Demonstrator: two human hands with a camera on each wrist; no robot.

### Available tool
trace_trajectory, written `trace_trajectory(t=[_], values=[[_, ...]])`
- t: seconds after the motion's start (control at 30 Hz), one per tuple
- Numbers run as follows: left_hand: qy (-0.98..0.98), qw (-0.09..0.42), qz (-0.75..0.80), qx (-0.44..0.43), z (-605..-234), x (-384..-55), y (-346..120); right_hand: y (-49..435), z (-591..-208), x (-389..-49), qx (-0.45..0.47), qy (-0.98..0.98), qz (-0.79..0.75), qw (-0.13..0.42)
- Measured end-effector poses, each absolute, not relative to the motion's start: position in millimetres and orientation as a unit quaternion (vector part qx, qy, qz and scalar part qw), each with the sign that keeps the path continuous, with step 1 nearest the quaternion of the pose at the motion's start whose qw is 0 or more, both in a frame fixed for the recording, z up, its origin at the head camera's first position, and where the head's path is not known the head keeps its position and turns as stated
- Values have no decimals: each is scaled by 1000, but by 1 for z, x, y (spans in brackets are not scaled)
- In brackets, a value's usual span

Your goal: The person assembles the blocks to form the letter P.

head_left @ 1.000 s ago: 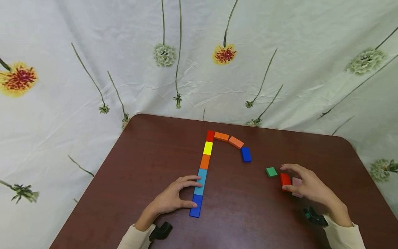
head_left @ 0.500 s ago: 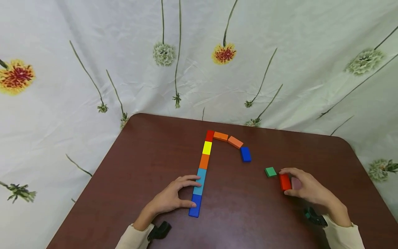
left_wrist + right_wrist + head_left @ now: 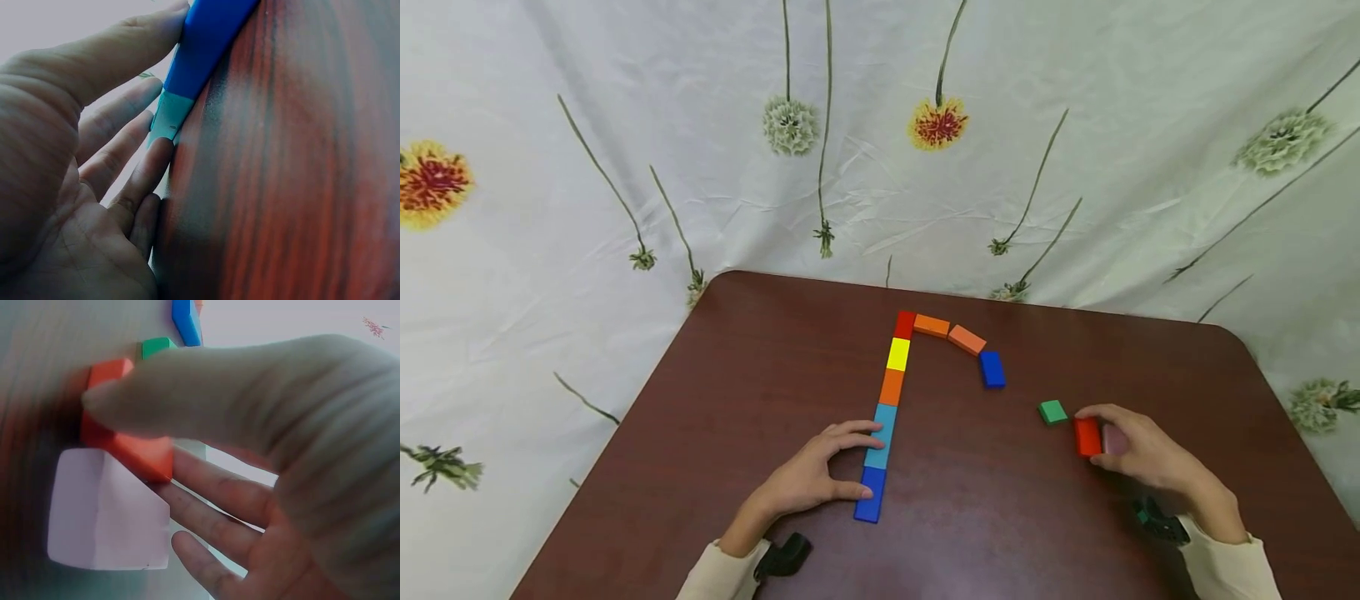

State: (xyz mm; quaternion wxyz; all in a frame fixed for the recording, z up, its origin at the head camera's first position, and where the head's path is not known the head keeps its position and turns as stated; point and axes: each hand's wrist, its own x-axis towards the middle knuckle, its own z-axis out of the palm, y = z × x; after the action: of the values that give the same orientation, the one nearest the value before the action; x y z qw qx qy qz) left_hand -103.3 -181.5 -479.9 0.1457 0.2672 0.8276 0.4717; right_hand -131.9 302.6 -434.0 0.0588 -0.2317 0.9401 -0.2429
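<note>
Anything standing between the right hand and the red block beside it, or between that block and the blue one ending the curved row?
The right hand pinches the red block, nothing visible blocking that grip; the pink block lies between that block and the palm. The green block lies on the straight line to the blue block.

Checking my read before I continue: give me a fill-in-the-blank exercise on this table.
1. The right hand pinches the ____.
2. In the straight row, the ____ lies between the red tile and the orange tile.
3. The thumb of the left hand touches the ____ at the row's near end.

Missing words: red block; yellow tile; blue tile.
</note>
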Motion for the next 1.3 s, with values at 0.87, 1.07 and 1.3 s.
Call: trace_trajectory(t=[0.87,1.07,1.3], values=[[825,149,476,265,-477,-104,-181,268,-429,-135,-182,952,-245,-21],[825,149,477,263,-476,-103,-180,253,-430,-136,-176,953,-245,-36],[826,150,477,261,-477,-103,-180,229,-434,-139,-164,955,-245,-35]])
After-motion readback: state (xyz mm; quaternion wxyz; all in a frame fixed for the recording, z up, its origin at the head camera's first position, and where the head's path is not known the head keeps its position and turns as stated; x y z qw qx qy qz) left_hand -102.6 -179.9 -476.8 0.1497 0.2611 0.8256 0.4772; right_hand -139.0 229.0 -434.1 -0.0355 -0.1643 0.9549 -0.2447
